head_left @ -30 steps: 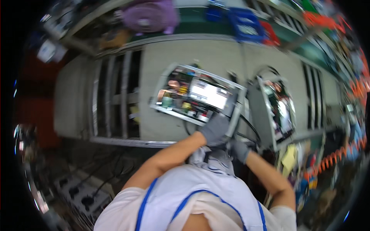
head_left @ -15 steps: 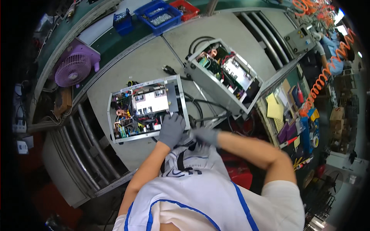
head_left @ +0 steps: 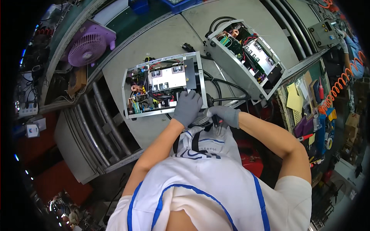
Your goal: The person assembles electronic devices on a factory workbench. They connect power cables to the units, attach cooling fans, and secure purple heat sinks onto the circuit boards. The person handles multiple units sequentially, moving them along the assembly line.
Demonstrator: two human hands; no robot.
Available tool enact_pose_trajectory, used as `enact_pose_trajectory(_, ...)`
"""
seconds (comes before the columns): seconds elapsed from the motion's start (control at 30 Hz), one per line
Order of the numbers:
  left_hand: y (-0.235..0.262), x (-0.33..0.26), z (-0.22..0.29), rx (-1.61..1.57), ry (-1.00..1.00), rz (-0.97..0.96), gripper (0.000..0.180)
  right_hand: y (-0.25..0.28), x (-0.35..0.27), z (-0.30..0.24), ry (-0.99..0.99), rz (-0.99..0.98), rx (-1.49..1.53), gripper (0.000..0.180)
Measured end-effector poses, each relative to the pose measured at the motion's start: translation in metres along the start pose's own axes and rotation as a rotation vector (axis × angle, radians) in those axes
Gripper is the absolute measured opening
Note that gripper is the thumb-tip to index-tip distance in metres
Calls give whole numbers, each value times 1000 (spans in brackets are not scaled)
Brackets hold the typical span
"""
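Note:
An opened metal-cased electronic unit (head_left: pixel 165 112) lies before me, its boards, wires and pale metal heat sink exposed. My left hand (head_left: pixel 188 107), in a grey glove, curls over the near rail by its right corner; the fingertips reach inside, below a black plate (head_left: pixel 190 75). Just right of it, close to my apron, my right hand (head_left: pixel 224 115), gloved too, is closed around something dark, mostly hidden and too unclear to name. Behind, to the right, a second open unit (head_left: pixel 237 65) stands at an angle. Black power cables (head_left: pixel 221 82) run between the two units.
A purple fan (head_left: pixel 88 50) stands at the left, near metal rollers (head_left: pixel 110 111). Blue bins (head_left: pixel 181 5) sit at the far edge. Papers and tools crowd a side bench (head_left: pixel 295 98) at the right, where an orange coiled hose (head_left: pixel 339 86) hangs. A co-worker's sleeve (head_left: pixel 356 65) shows beyond.
The view has shifted, so the units appear higher and further right. My right hand, blurred before, has come nearer the left hand and is now closed. The left hand keeps its place on the case.

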State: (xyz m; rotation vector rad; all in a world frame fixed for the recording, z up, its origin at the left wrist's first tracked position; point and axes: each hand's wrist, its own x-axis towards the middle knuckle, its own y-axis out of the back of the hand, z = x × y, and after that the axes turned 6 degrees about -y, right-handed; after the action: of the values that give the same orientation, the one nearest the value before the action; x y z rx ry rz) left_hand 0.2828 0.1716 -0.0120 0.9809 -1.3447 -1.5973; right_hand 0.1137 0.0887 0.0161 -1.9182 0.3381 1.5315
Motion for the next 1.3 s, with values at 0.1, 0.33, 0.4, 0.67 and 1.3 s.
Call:
enact_pose_trajectory(0.1,-13,-3,1,50,-10,0,39,-7,17,20,321,228,-195,25)
enact_pose_trajectory(0.33,-5,-8,5,17,6,-29,46,13,120,62,692,1083,-786,33)
enact_pose_trajectory(0.4,-4,-5,4,26,1,-1,42,12,115,57,716,1086,-760,34)
enact_pose_trajectory(0.67,-11,-8,0,-33,-4,33,45,3,12,-3,25,-29,63,29)
enact_pose_trajectory(1.3,-21,-12,-1,-16,33,94,16,8,138,80,938,1128,-714,25)
